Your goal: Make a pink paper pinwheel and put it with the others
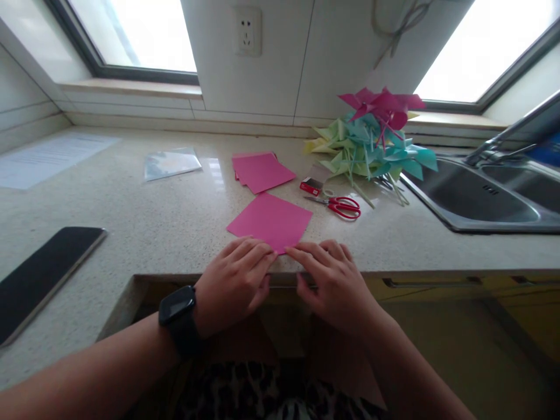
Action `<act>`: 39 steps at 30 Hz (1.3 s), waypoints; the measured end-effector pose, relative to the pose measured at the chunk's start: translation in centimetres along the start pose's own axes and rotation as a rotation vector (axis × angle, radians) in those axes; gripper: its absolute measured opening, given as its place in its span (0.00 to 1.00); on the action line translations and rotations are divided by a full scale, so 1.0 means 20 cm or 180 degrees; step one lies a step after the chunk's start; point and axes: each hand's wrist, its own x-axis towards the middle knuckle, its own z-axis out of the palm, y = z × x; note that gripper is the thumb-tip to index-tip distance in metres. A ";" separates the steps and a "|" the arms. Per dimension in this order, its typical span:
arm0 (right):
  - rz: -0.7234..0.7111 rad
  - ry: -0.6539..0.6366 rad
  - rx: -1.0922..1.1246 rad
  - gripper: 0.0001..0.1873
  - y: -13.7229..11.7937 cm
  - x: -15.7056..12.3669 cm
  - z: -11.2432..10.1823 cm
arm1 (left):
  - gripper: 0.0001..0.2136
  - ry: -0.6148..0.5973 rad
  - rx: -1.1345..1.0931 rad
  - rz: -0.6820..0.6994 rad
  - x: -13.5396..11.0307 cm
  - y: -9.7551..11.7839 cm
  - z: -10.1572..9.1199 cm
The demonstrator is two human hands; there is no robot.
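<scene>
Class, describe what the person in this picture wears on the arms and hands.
The left forearm and right forearm show no sleeves. The left hand has a black smartwatch at the wrist, with a dark rectangular face on a black band. The right hand shows no watch or ring. Neither hand is gloved.

Left hand (234, 280) and right hand (335, 280) fingertips pressing pink paper sheet (271, 221), countertop (175, 216), red scissors (341, 205) nearby

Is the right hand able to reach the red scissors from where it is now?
Probably yes: the scissors lie on the counter just beyond the right hand, and nothing stands between them.
</scene>
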 end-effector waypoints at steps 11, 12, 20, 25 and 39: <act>-0.0242 0.0010 0.0026 0.23 0.06 0.01 0.01 | 0.20 -0.0034 0.0016 -0.0193 -0.01 0.03 0.02; -0.0242 0.0011 0.0019 0.23 0.06 0.01 0.01 | 0.20 -0.0031 0.0044 -0.0201 -0.01 0.04 0.02; -0.0186 -0.0011 -0.0056 0.25 0.06 0.03 0.03 | 0.21 0.0019 0.0227 -0.0255 0.01 0.07 0.05; -0.0141 -0.0073 -0.0055 0.27 0.06 0.03 0.02 | 0.22 0.0108 0.0278 -0.0257 0.02 0.07 0.06; -0.0218 -0.0141 -0.0053 0.26 0.04 0.04 0.00 | 0.22 0.0219 0.0447 -0.0175 0.01 0.07 0.10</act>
